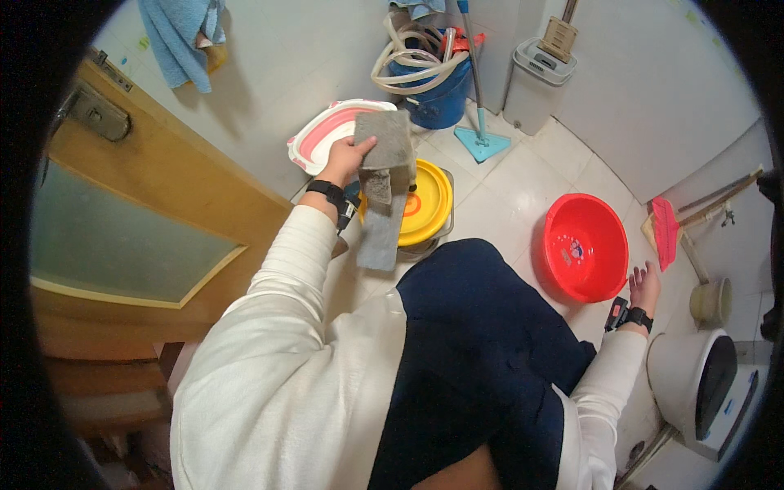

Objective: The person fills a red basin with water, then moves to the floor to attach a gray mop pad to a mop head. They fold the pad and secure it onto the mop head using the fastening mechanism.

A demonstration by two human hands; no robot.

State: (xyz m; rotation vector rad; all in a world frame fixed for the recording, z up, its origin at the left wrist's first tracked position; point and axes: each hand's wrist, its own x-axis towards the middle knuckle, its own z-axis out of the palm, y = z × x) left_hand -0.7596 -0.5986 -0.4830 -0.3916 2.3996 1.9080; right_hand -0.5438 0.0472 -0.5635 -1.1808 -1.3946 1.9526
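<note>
My left hand (348, 158) pinches several grey cloths (382, 135) by their edge, thumb on top. A lighter grey cloth strip (380, 238) hangs down below them. Under the cloths sits a round yellow lid (433, 208), partly covered by them. Beside it on the left lies a white and pink basin (314, 135). My right hand (644, 287) is held out to the right with its fingers stretched and nothing in it. It is nearest to the rim of a red basin (549, 265) on the floor.
A blue bucket (441, 106) with coiled hoses stands at the back, beside a light-blue triangular mop (482, 145) and a grey-white mop bucket (535, 98). A wooden door (196, 192) is at the left. A pink cloth (665, 233) hangs at right, above the toilet (682, 371).
</note>
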